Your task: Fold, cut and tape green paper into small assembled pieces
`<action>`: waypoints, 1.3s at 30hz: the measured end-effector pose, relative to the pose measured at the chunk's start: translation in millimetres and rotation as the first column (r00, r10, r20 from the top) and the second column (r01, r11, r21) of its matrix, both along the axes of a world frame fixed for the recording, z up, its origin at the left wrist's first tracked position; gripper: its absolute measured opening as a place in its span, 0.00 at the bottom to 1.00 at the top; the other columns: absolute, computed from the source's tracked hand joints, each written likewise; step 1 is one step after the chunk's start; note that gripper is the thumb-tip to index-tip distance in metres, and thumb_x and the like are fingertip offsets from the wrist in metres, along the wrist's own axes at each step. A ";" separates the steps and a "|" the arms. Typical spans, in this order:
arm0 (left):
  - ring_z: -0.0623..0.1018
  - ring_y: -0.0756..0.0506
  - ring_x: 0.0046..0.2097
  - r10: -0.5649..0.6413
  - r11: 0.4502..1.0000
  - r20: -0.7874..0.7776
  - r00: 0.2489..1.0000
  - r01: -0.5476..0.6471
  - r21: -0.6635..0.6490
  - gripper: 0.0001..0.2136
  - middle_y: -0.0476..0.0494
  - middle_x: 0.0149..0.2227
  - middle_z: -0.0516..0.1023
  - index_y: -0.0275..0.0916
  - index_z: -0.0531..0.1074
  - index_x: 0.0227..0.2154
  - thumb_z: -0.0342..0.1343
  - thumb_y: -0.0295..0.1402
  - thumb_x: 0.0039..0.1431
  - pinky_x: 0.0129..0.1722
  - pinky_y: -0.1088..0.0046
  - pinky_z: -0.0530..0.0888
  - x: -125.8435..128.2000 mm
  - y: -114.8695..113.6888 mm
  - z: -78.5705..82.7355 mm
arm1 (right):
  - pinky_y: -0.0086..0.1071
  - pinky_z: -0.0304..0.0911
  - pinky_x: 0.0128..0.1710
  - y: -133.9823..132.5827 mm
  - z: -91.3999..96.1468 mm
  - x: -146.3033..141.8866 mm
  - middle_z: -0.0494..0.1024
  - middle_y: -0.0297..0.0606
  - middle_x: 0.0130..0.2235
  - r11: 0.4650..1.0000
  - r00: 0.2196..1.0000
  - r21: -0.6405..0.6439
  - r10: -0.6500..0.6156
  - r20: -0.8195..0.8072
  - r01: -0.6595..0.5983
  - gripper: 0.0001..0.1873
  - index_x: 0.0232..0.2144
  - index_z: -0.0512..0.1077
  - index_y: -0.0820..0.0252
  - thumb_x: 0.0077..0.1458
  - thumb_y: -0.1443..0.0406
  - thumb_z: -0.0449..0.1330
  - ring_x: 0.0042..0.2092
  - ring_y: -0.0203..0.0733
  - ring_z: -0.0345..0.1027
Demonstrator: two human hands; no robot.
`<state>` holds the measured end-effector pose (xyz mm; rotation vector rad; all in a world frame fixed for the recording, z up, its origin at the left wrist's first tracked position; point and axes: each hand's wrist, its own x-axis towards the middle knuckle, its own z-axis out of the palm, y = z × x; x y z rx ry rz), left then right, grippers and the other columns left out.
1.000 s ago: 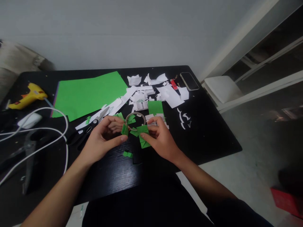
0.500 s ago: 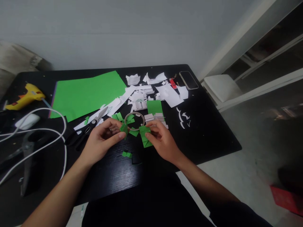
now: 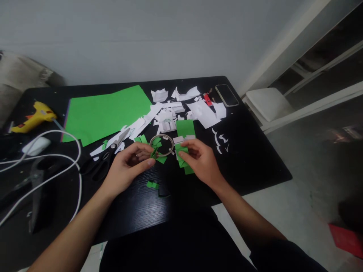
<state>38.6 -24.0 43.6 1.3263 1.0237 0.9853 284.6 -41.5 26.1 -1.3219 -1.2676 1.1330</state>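
Observation:
My left hand (image 3: 129, 166) pinches a small folded green paper piece (image 3: 154, 152) between thumb and fingers, right at the near edge of a thin ring (image 3: 162, 144) lying on the black table (image 3: 249, 158). My right hand (image 3: 202, 162) grips a stack of folded green paper pieces (image 3: 183, 158) just right of the ring. More green scraps (image 3: 153, 184) lie on the table below my hands.
A large green sheet (image 3: 104, 111) lies at the back left, black scissors (image 3: 103, 158) beside it. White paper scraps (image 3: 176, 109) litter the middle. A phone (image 3: 227, 95) sits at the back right, a yellow glue gun (image 3: 32, 117) and white cables (image 3: 56, 158) at the left.
My right hand has drawn its green pieces to the right, away from the left hand. The left hand's green piece has closed up smaller between the fingers.

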 end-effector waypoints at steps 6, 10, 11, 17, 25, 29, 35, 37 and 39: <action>0.86 0.44 0.39 0.005 0.955 0.324 0.946 0.092 -0.282 0.14 0.43 0.38 0.87 0.41 0.83 0.40 0.72 0.45 0.60 0.42 0.68 0.84 1.9 -0.2 -2.2 | 0.42 0.75 0.46 -4.7 -3.1 -13.8 0.84 0.38 0.43 0.999 0.999 0.038 0.033 -0.022 -0.032 0.11 0.43 0.78 0.54 0.58 0.63 0.70 0.45 0.46 0.80; 0.87 0.42 0.42 0.026 0.914 0.409 0.912 0.144 -0.380 0.15 0.39 0.40 0.87 0.40 0.83 0.41 0.73 0.44 0.58 0.44 0.68 0.85 2.3 0.0 -3.2 | 0.42 0.75 0.46 -6.0 0.6 -14.0 0.84 0.38 0.43 0.999 0.999 0.023 0.033 -0.036 -0.033 0.13 0.44 0.76 0.54 0.57 0.63 0.70 0.46 0.46 0.81; 0.87 0.42 0.42 0.030 0.915 0.413 0.910 0.142 -0.378 0.15 0.40 0.40 0.88 0.40 0.83 0.41 0.74 0.43 0.57 0.44 0.68 0.85 2.4 0.1 -3.5 | 0.41 0.76 0.46 -6.6 1.1 -13.9 0.85 0.38 0.43 0.999 0.998 0.021 0.033 -0.050 -0.032 0.13 0.44 0.75 0.53 0.57 0.63 0.70 0.46 0.46 0.81; 0.87 0.42 0.42 -0.049 0.988 0.173 0.984 0.073 -0.137 0.16 0.43 0.41 0.88 0.43 0.82 0.44 0.75 0.39 0.54 0.48 0.65 0.84 1.9 -0.8 1.9 | 0.43 0.76 0.47 -10.8 1.5 -12.6 0.85 0.37 0.43 0.994 0.991 -0.054 0.084 -0.101 -0.090 0.16 0.45 0.75 0.53 0.55 0.62 0.72 0.46 0.47 0.81; 0.83 0.38 0.50 -0.188 0.866 -0.514 0.837 0.389 0.316 0.17 0.41 0.49 0.84 0.46 0.82 0.51 0.70 0.37 0.59 0.53 0.58 0.80 -4.6 7.6 31.2 | 0.44 0.75 0.52 -11.5 4.6 -6.6 0.84 0.37 0.44 0.952 0.956 -0.133 0.257 -0.144 -0.276 0.15 0.47 0.77 0.54 0.57 0.63 0.70 0.48 0.46 0.80; 0.83 0.38 0.49 -0.280 0.793 -0.579 0.765 0.525 0.309 0.18 0.40 0.50 0.82 0.47 0.81 0.54 0.68 0.37 0.61 0.50 0.59 0.81 -4.4 18.4 40.6 | 0.42 0.75 0.50 -12.1 9.3 -5.8 0.83 0.36 0.44 0.938 0.942 -0.130 0.303 -0.147 -0.322 0.16 0.49 0.75 0.53 0.58 0.65 0.68 0.48 0.45 0.80; 0.83 0.38 0.51 -0.334 0.744 -0.636 0.696 0.608 0.275 0.18 0.40 0.52 0.82 0.49 0.81 0.55 0.68 0.35 0.62 0.51 0.59 0.81 -5.5 26.5 46.4 | 0.37 0.73 0.37 -13.1 9.8 -4.2 0.82 0.30 0.36 0.913 0.927 -0.198 0.318 -0.198 -0.356 0.18 0.45 0.69 0.52 0.54 0.66 0.69 0.37 0.42 0.79; 0.83 0.37 0.50 -0.339 0.735 -0.639 0.691 0.618 0.280 0.17 0.41 0.51 0.82 0.49 0.81 0.55 0.67 0.35 0.62 0.50 0.59 0.81 -5.6 25.8 47.0 | 0.37 0.73 0.37 -12.3 7.8 -3.4 0.81 0.30 0.35 0.910 0.926 -0.206 0.322 -0.198 -0.361 0.16 0.41 0.68 0.52 0.53 0.66 0.70 0.37 0.42 0.79; 0.83 0.38 0.50 -0.347 0.716 -0.649 0.677 0.638 0.283 0.17 0.40 0.51 0.82 0.49 0.81 0.55 0.67 0.34 0.63 0.50 0.60 0.81 -5.1 24.2 47.3 | 0.38 0.74 0.39 -11.3 6.4 -2.8 0.82 0.30 0.35 0.906 0.923 -0.206 0.334 -0.191 -0.370 0.15 0.40 0.70 0.53 0.53 0.66 0.70 0.39 0.43 0.80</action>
